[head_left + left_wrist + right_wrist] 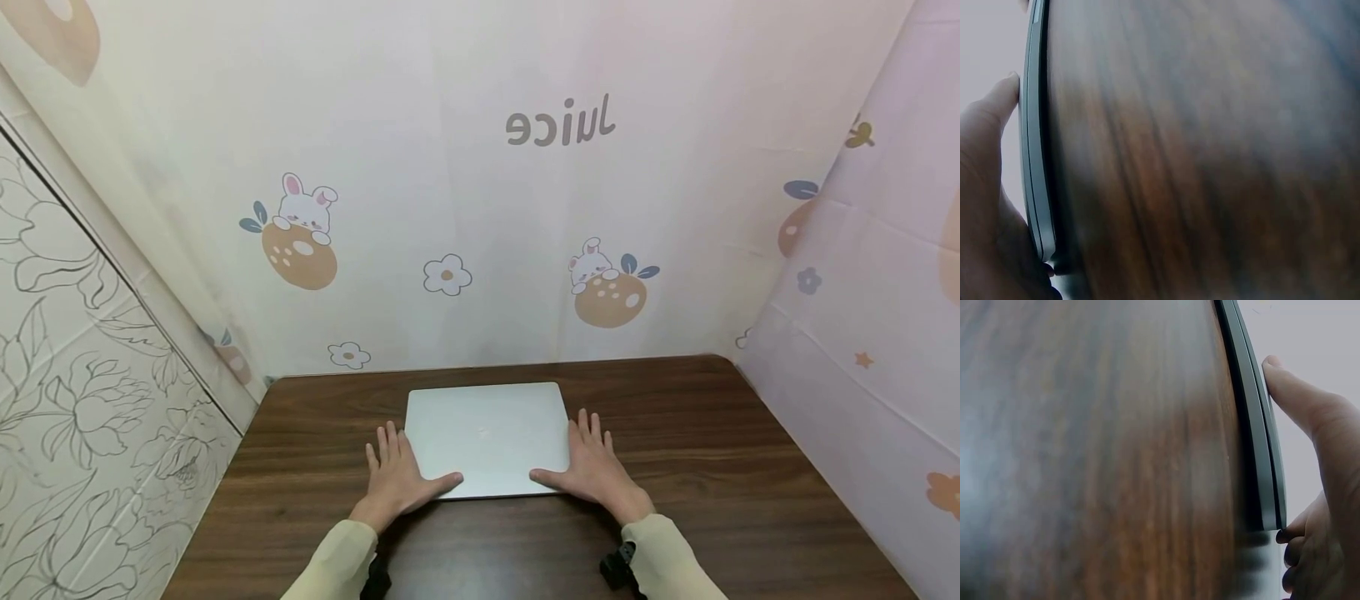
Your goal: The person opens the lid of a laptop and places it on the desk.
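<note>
A closed silver laptop (487,433) lies flat on the dark wooden table, a faint logo at the middle of its lid. My left hand (397,475) is at its front left corner, fingers straight and spread along the left side, thumb resting on the lid. At the front right corner, my right hand (596,467) mirrors this, its thumb on the lid and straight fingers beside the right edge. Both wrist views show the laptop's thin front edge (1036,144) close up, with the left thumb (1000,100) and right thumb (1297,394) against the lid.
The brown wood-grain table (697,467) extends around the laptop. A pale curtain (450,167) printed with rabbits and flowers hangs behind the table's back edge. Another printed cloth (862,292) hangs at the right, and a flower-patterned panel (90,400) stands at the left.
</note>
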`<state>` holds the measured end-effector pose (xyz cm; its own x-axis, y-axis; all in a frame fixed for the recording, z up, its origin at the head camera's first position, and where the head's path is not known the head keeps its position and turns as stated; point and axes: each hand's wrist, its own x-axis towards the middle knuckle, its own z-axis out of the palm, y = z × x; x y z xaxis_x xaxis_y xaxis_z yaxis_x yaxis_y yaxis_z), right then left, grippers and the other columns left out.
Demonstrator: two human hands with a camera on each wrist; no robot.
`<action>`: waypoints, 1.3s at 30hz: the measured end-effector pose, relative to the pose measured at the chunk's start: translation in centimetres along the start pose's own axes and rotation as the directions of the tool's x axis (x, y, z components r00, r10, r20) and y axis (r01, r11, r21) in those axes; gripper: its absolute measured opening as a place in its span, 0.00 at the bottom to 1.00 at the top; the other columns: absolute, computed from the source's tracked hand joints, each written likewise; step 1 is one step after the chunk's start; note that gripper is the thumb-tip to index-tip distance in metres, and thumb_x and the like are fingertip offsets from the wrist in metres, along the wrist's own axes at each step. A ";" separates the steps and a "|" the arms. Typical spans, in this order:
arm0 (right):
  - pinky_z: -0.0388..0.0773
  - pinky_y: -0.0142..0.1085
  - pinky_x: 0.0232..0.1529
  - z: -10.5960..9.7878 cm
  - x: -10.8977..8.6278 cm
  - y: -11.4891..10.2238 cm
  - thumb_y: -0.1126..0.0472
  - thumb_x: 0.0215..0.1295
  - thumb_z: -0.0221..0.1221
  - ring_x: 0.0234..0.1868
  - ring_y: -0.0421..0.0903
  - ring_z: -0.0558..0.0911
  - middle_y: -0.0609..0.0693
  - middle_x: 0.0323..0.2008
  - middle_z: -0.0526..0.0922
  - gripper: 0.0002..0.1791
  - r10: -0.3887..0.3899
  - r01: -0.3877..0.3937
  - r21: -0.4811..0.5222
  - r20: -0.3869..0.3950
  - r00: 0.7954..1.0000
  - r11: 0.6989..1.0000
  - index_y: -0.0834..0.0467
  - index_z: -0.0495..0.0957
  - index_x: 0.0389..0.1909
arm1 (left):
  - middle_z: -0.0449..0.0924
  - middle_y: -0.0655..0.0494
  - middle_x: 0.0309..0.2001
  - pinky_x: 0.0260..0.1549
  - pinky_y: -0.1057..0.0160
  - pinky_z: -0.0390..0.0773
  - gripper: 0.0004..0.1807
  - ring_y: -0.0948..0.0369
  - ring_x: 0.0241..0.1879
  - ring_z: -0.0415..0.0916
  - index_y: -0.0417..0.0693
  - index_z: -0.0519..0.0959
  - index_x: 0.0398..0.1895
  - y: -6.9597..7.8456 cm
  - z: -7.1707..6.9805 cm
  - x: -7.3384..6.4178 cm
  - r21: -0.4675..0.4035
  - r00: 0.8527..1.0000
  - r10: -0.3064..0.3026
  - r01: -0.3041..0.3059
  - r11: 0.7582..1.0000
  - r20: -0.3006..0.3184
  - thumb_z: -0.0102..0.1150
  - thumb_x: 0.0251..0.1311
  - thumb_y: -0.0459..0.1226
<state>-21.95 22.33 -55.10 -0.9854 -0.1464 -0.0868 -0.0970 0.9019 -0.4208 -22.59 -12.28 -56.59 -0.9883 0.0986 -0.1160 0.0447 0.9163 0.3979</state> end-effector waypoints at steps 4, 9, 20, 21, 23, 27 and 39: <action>0.40 0.70 0.75 -0.1 -0.1 0.2 0.16 0.51 0.59 0.81 0.73 0.37 0.74 0.80 0.38 0.76 0.003 -0.003 0.007 0.003 1.000 1.000 0.75 0.49 0.78 | 0.29 0.31 0.82 0.75 0.30 0.29 0.84 0.37 0.81 0.22 0.28 0.42 0.81 0.2 0.1 0.0 -0.005 1.000 0.001 -0.001 1.000 -0.003 0.50 0.39 0.87; 0.40 0.69 0.76 -0.3 -0.2 0.5 0.17 0.51 0.60 0.81 0.73 0.35 0.74 0.80 0.38 0.76 0.002 -0.002 0.016 0.003 1.000 1.000 0.75 0.49 0.78 | 0.29 0.31 0.82 0.75 0.30 0.30 0.84 0.37 0.82 0.23 0.29 0.41 0.81 0.5 0.2 -0.1 -0.004 1.000 0.001 -0.001 1.000 -0.003 0.50 0.39 0.87; 0.40 0.69 0.76 -0.6 -0.5 1.0 0.19 0.51 0.62 0.80 0.74 0.34 0.76 0.79 0.38 0.75 -0.004 0.004 0.036 0.004 1.000 0.999 0.76 0.48 0.77 | 0.30 0.29 0.82 0.75 0.30 0.32 0.83 0.37 0.82 0.25 0.27 0.43 0.80 1.5 0.0 -0.4 -0.008 1.000 0.003 -0.003 1.000 -0.007 0.52 0.39 0.86; 0.41 0.69 0.76 -0.6 -0.5 1.0 0.19 0.51 0.62 0.80 0.74 0.34 0.76 0.79 0.38 0.75 -0.005 0.004 0.039 0.005 1.000 0.999 0.76 0.48 0.77 | 0.30 0.29 0.82 0.75 0.31 0.32 0.83 0.37 0.82 0.25 0.27 0.44 0.80 1.5 0.1 -0.4 -0.010 1.000 0.002 -0.002 1.000 -0.007 0.52 0.39 0.86; 0.41 0.69 0.76 -0.7 -0.5 1.1 0.19 0.51 0.62 0.80 0.73 0.34 0.76 0.79 0.37 0.75 -0.002 0.002 0.041 0.009 1.000 0.999 0.76 0.48 0.78 | 0.30 0.29 0.82 0.76 0.31 0.32 0.83 0.37 0.82 0.25 0.27 0.44 0.80 1.6 0.1 -0.5 -0.011 1.000 0.001 -0.001 1.000 -0.005 0.52 0.40 0.85; 0.41 0.68 0.76 -0.8 -0.7 1.2 0.19 0.51 0.62 0.80 0.73 0.34 0.75 0.80 0.37 0.76 0.003 -0.003 0.045 0.013 1.000 0.999 0.76 0.48 0.78 | 0.30 0.29 0.81 0.75 0.31 0.32 0.82 0.36 0.82 0.25 0.26 0.44 0.80 1.9 0.2 -0.5 -0.022 1.000 0.004 -0.004 1.000 -0.003 0.54 0.40 0.85; 0.42 0.68 0.76 -1.1 -0.7 1.6 0.20 0.51 0.63 0.80 0.74 0.35 0.76 0.79 0.38 0.75 0.001 -0.001 0.043 0.011 1.000 0.999 0.77 0.48 0.77 | 0.31 0.29 0.82 0.75 0.31 0.30 0.82 0.36 0.82 0.25 0.26 0.45 0.80 2.2 0.8 -0.1 -0.032 1.000 0.017 -0.017 0.999 -0.021 0.55 0.41 0.84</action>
<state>-21.53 24.37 -54.72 -0.9839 -0.1501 -0.0970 -0.0895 0.8837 -0.4595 -22.26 -10.01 -56.41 -0.9903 0.1058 -0.0901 0.0573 0.9015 0.4289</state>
